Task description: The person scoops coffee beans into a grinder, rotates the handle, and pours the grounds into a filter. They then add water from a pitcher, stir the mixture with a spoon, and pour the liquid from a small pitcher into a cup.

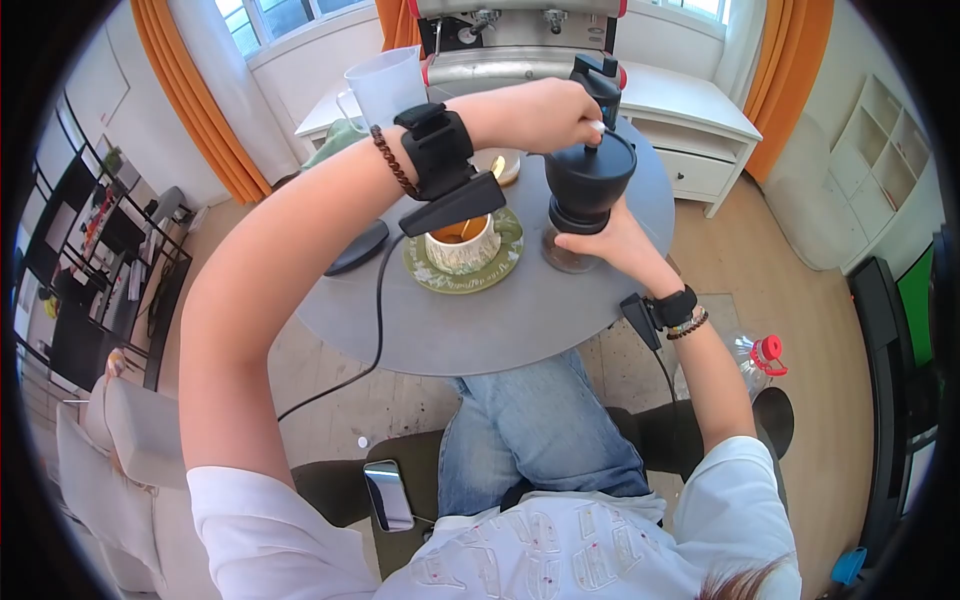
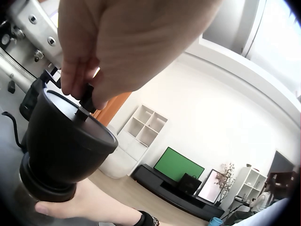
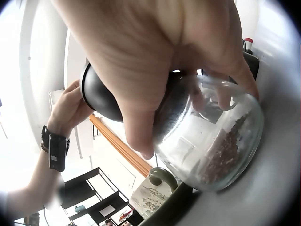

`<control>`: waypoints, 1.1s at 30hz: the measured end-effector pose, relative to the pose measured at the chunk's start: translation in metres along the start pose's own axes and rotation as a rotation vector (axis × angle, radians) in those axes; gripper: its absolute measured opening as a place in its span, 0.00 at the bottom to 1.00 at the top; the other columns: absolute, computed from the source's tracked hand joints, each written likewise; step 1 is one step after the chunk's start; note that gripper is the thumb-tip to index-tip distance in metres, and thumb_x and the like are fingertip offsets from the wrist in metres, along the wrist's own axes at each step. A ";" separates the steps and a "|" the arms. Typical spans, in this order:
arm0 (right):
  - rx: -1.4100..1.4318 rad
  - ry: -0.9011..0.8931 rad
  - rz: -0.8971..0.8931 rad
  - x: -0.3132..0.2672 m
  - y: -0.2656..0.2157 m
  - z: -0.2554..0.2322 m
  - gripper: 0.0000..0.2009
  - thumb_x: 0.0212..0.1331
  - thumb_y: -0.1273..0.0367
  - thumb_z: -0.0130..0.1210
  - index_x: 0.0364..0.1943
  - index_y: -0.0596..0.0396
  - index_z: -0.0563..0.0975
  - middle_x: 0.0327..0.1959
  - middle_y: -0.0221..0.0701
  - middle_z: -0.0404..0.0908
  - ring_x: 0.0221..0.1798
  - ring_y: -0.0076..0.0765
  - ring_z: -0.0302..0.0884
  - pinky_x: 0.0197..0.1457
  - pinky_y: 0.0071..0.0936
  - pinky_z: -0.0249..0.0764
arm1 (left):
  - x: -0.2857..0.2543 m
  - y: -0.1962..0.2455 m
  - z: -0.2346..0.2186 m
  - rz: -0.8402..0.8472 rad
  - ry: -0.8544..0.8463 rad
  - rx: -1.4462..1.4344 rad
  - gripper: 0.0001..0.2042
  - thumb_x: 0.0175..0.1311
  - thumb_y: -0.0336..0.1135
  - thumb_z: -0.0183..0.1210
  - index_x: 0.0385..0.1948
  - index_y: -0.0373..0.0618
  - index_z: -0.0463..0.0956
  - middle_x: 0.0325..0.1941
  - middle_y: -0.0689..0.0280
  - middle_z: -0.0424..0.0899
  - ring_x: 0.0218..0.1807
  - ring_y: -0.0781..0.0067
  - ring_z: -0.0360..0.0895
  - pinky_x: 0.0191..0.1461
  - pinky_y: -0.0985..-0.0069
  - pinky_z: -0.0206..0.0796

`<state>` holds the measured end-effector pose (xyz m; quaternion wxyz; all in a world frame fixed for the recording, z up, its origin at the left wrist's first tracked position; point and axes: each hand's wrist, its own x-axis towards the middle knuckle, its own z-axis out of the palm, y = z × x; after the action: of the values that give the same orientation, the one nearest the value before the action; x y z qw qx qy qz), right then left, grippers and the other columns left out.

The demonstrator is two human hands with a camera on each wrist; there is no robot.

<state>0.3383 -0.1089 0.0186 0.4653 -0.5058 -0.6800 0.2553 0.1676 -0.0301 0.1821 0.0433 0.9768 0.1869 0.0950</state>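
A black hand grinder [image 1: 590, 180] [image 2: 70, 136] stands on the round grey table, its glass jar [image 1: 570, 250] [image 3: 216, 141] at the bottom. Brown grounds [image 3: 223, 157] lie in the jar in the right wrist view. My left hand [image 1: 545, 112] [image 2: 127, 47] reaches across above the lid, fingers curled round the black crank's end [image 2: 87, 100]. My right hand [image 1: 630, 245] [image 2: 96, 202] [image 3: 160, 61] grips the grinder round its lower black collar and upper jar, thumb on the near side.
Left of the grinder, a patterned cup [image 1: 462, 252] of amber liquid sits on a green saucer [image 1: 465, 283]. Behind are a small dish [image 1: 510, 165], a clear pitcher [image 1: 385, 88], a black kettle-like item [image 1: 597, 80] and an espresso machine [image 1: 520, 65]. A black object [image 1: 358, 250] lies at the left.
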 end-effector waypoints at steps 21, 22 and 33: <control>0.037 0.050 0.068 -0.003 -0.018 0.012 0.40 0.44 0.62 0.74 0.62 0.61 0.64 0.59 0.39 0.74 0.63 0.38 0.70 0.66 0.35 0.65 | -0.005 0.006 0.027 0.124 0.386 0.114 0.15 0.69 0.41 0.52 0.31 0.36 0.76 0.35 0.52 0.78 0.39 0.55 0.80 0.40 0.65 0.72; 0.048 0.066 0.067 -0.002 -0.018 0.012 0.41 0.44 0.62 0.74 0.62 0.61 0.63 0.59 0.40 0.73 0.64 0.39 0.70 0.67 0.35 0.65 | 0.007 0.007 0.031 0.103 0.338 0.211 0.16 0.69 0.42 0.53 0.28 0.37 0.77 0.31 0.55 0.79 0.35 0.57 0.80 0.36 0.66 0.71; -0.006 0.028 0.098 0.001 -0.022 0.012 0.51 0.44 0.62 0.74 0.68 0.62 0.50 0.62 0.45 0.70 0.65 0.43 0.69 0.67 0.35 0.66 | 0.022 -0.006 0.028 0.250 0.423 0.502 0.27 0.71 0.45 0.48 0.08 0.44 0.76 0.09 0.63 0.73 0.14 0.61 0.74 0.19 0.70 0.63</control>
<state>0.3173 -0.1148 0.0316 0.4600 -0.5434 -0.6489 0.2685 0.1916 -0.0177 0.1573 -0.2497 0.9311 0.0882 0.2507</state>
